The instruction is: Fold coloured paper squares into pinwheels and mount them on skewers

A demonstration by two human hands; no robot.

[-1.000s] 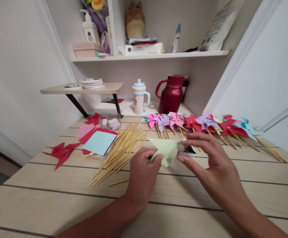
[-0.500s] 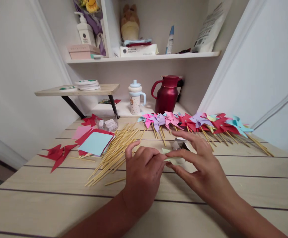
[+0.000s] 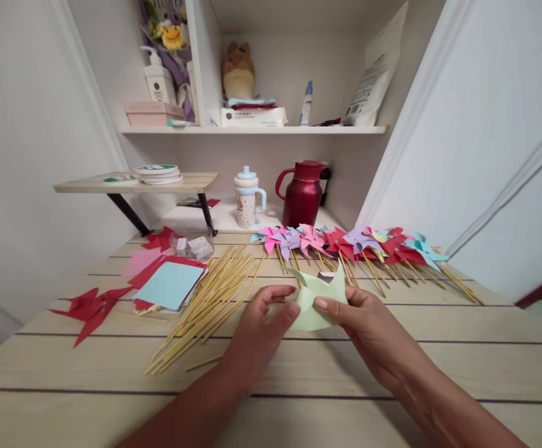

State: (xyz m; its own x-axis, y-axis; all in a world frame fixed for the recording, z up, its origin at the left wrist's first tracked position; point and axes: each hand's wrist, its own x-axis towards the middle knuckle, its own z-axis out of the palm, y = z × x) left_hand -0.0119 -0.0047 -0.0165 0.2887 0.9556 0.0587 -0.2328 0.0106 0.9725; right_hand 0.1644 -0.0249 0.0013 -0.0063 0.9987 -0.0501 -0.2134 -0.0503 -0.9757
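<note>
Our right hand (image 3: 373, 328) has its grip clamped on the green paper (image 3: 308, 318) above the tabletop (image 3: 112, 364), probably to steady its raised points; our left hand (image 3: 261, 330), thumb and fingers apart, nears its left edge. Sticks (image 3: 219, 287) lie bunched, perhaps for easy reach.

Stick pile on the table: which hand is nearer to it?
The left hand: it is just to the right of the stick pile. The right hand is farther right, holding the pale green paper.
</note>
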